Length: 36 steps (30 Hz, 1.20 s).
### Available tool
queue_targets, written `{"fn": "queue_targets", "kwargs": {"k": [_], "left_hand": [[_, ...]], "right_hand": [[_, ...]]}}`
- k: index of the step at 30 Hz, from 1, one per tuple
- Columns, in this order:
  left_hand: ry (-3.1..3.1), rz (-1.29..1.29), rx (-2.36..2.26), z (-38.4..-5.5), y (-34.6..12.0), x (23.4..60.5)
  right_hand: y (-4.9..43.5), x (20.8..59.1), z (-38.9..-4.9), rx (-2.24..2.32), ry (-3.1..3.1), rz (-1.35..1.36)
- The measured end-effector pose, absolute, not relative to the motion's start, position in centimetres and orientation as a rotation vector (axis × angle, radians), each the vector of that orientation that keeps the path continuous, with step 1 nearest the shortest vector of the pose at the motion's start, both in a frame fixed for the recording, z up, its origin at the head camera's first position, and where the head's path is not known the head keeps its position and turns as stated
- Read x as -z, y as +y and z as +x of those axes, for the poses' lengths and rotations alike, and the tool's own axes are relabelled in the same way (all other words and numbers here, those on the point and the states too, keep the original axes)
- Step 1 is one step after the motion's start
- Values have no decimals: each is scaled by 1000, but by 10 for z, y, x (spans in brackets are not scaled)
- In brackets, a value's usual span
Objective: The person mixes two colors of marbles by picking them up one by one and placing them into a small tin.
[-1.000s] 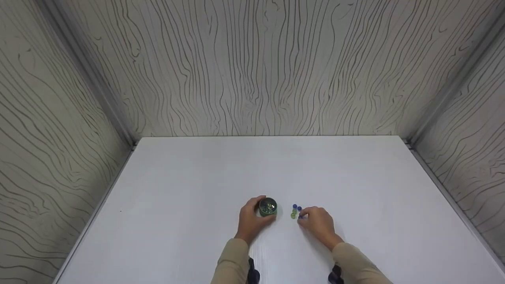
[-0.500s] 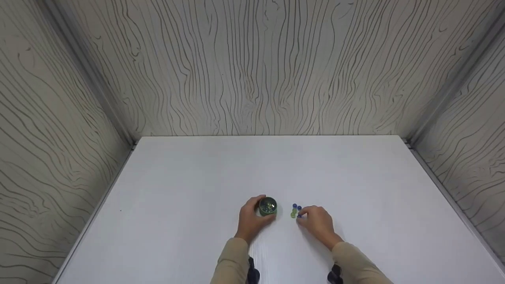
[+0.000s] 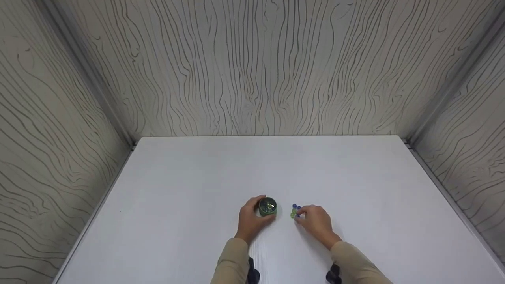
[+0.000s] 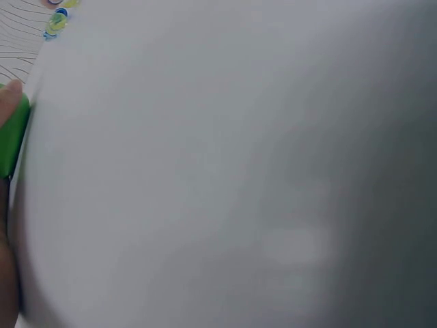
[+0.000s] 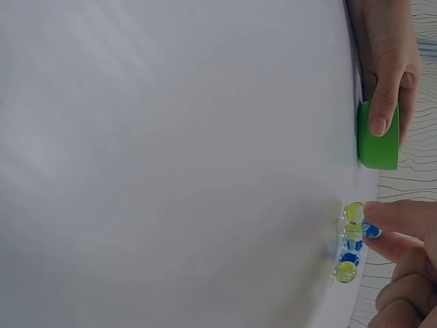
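Observation:
My left hand [image 3: 251, 219] grips a small round green cup [image 3: 268, 206] by its sides, thumb at the front and fingers behind. Dark, shiny things lie inside it, too small to make out. The cup's green wall [image 5: 379, 147] shows plainly in the right wrist view. To its right, my right hand [image 3: 316, 223] pinches a clear marble with blue swirls [image 5: 371, 229] between thumb and finger. Beside those fingertips sit several more glass marbles in a tight cluster, among them a yellow-green one [image 5: 346, 272] and a blue one [image 3: 294, 206]. The fingers partly hide the cluster.
Both hands work over a white table [image 3: 189, 189]. Wood-grain patterned panels [image 3: 252, 71] rise at its back and both sides. Grey metal posts [image 3: 86, 71] stand at the rear corners. Dark wrist gear [image 3: 253, 271] shows below each sleeve.
My right hand has shifted slightly left with the blue marble, closer to the yellow-green marbles. The left hand and the green cup have stayed in place.

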State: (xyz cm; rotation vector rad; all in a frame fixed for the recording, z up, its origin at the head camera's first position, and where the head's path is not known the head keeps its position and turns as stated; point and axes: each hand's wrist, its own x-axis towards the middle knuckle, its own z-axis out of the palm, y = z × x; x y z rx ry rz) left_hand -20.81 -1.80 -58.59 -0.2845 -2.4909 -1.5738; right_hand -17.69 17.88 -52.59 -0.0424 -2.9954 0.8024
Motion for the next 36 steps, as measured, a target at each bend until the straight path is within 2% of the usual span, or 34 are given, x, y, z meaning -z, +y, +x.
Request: {"fn": "queue_targets", "kwargs": {"k": [36], "left_hand": [[-2491,-322,1538,-208,-21,588]], "right_hand": [[152,509,-181,-793,-2944,64]]}}
